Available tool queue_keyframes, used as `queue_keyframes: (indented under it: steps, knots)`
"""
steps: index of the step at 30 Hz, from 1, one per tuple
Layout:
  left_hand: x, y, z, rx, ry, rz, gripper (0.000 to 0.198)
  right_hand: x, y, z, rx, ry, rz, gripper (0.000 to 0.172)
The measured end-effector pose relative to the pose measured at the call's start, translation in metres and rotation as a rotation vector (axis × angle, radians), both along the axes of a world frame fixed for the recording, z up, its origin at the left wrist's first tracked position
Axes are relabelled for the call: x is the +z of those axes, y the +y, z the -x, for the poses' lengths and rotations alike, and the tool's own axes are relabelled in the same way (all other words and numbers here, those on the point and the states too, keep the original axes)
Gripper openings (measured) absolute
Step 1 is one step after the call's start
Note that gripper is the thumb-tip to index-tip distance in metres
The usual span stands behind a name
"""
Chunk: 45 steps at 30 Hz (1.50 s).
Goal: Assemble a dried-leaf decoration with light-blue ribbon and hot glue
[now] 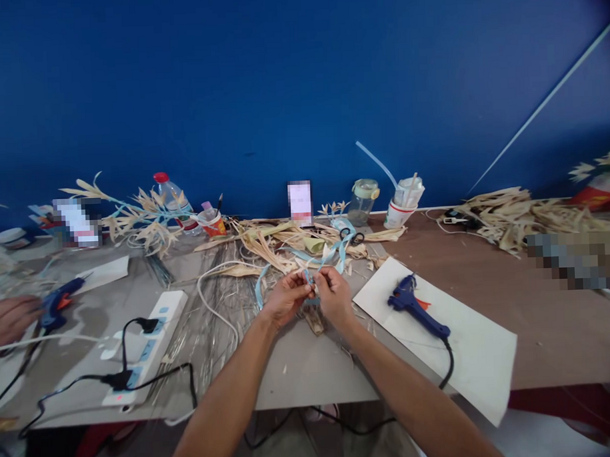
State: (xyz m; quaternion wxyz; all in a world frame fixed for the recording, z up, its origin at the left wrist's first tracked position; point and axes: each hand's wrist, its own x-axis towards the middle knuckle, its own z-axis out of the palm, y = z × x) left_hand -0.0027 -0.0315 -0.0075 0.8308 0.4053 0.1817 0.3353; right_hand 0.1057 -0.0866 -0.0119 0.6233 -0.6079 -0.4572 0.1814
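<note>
My left hand [286, 297] and my right hand [334, 293] meet above the middle of the table, both with pinched fingers. Between the fingertips is a thin light-blue strip [309, 277], with something small and pale beside it that I cannot make out. A loose blue ribbon [260, 288] curls just left of my left hand. Behind the hands lies a pile of dried corn husks [265, 246], and more blue ribbon [342, 250] loops over it near black-handled scissors [356, 238]. A brown husk scrap [314, 319] rests below my hands.
To the right a blue glue gun [418, 308] lies on a white board [469, 356]. At left are a power strip [149, 347], cables, thin wires [209, 338] and another person's hand [10, 319] by a second glue gun [57, 304]. A phone [300, 203] and a jar [363, 203] line the wall.
</note>
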Motion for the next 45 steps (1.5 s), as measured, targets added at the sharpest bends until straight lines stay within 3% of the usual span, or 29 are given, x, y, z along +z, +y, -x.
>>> queue_keyframes:
  steps: [12, 18, 23, 33, 45]
  knots:
    - [-0.004, 0.001, -0.001, 0.023, -0.03, 0.003, 0.021, 0.002, 0.003, -0.005, 0.085, 0.064, 0.019, 0.017]
    - [0.0, 0.001, -0.001, 0.064, -0.043, 0.019, 0.022, 0.001, 0.0, -0.009, 0.167, -0.019, 0.059, 0.018]
    - [0.001, 0.003, 0.0, 0.134, -0.035, 0.053, 0.024, 0.002, -0.002, -0.013, 0.134, -0.142, 0.046, 0.017]
    - [-0.002, 0.001, -0.001, 0.138, -0.022, -0.008, 0.023, -0.002, 0.0, -0.016, 0.101, -0.29, 0.055, 0.013]
    - [0.003, 0.001, 0.002, 0.115, -0.033, 0.031, 0.023, 0.003, -0.006, -0.011, 0.081, -0.376, -0.006, 0.016]
